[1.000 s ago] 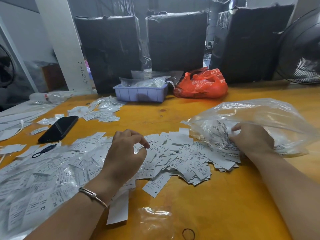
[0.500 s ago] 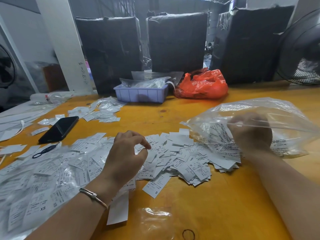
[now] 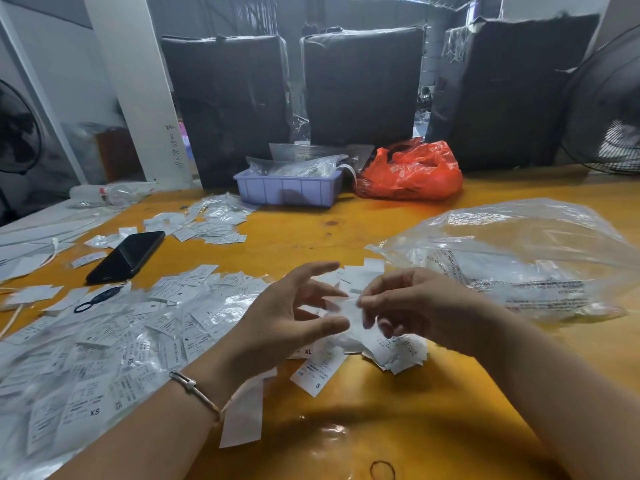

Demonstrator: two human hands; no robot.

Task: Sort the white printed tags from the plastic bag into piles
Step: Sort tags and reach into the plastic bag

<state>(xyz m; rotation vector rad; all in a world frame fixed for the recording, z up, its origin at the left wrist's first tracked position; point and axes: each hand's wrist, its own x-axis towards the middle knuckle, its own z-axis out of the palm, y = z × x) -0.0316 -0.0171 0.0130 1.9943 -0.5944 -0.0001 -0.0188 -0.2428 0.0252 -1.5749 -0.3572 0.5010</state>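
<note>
The clear plastic bag (image 3: 512,258) lies crumpled on its side on the yellow worktop (image 3: 398,403), its mouth toward the left, with a few printed tags showing through its film. Left of the bag, the white printed tags (image 3: 145,323) spread in a loose, overlapping heap, small rectangles marked XS, S, L and XL. Just beside the bag's mouth, a blurred bunch of tags (image 3: 346,308) is pinched above the heap.

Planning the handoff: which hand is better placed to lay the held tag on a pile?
Left hand: open, free, nearest the spread piles. Right hand pinches the tag.
</note>
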